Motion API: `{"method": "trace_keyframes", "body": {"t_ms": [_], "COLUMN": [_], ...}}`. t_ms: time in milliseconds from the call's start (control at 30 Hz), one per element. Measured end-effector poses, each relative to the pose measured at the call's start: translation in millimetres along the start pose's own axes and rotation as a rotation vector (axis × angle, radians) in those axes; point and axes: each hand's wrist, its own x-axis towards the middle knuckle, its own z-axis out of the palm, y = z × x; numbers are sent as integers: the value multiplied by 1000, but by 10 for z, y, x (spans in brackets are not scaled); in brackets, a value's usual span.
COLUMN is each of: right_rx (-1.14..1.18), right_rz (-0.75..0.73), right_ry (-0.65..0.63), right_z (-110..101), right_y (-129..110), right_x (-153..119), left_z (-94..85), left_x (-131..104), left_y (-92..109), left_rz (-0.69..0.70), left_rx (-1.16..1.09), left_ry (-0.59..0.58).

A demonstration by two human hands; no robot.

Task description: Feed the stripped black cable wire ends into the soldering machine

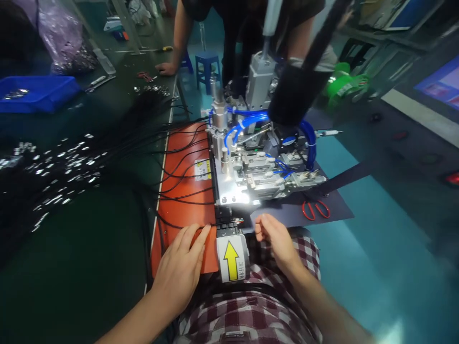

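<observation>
My left hand (184, 260) lies over the near part of the orange plate (179, 172), its fingertips on a black cable (172, 223) that runs to the black conveyor end. The cable's stripped wire ends (236, 221) stick out to the right of that end. Just right of them, my right hand (270, 234) hovers with its fingers curled together; whatever is between them is too small to make out. Below the wire ends is a white label with a yellow arrow (231, 260). The metal machine (258, 172) with blue tubes stands beyond both hands.
Black cables (125, 129) with shiny ends spread over the dark table at the left, near a blue tray (39, 91). Red-handled scissors (315, 210) lie at the right. A person's hand (167, 69) rests on the far table edge.
</observation>
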Motion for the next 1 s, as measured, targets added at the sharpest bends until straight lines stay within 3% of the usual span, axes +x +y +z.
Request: {"method": "trace_keyframes", "body": {"t_ms": [100, 200, 300, 400, 533, 633, 733, 867, 1000], "right_rx": [-12, -1, -12, -12, -1, -40, -76, -5, 17], "right_rz": [13, 25, 40, 52, 23, -24, -41, 11, 3], "right_ry": [38, 49, 74, 83, 81, 50, -81, -297, -316], "right_z": [-44, -64, -107, -148, -131, -84, -36, 6, 17], "right_y": [16, -11, -74, -132, -191, -252, -310, -340, -342], "right_x": [-31, -67, -127, -183, -224, -267, -333, -408, -422], "left_z": [-120, -399, -723, -889, -901, -898, -850, -650, -444], "left_x": [107, 179, 130, 57, 113, 213, 231, 97, -41], "left_y": [-41, -211, -420, -580, -691, -666, -532, -358, -369], "left_rz": [-36, 17, 263, 401, 552, 575, 512, 351, 295], "left_rx": [-62, -255, -310, -88, -6, -59, -223, -334, -262], "left_ry": [-37, -65, -343, -366, -288, -195, -98, -77, 41]}}
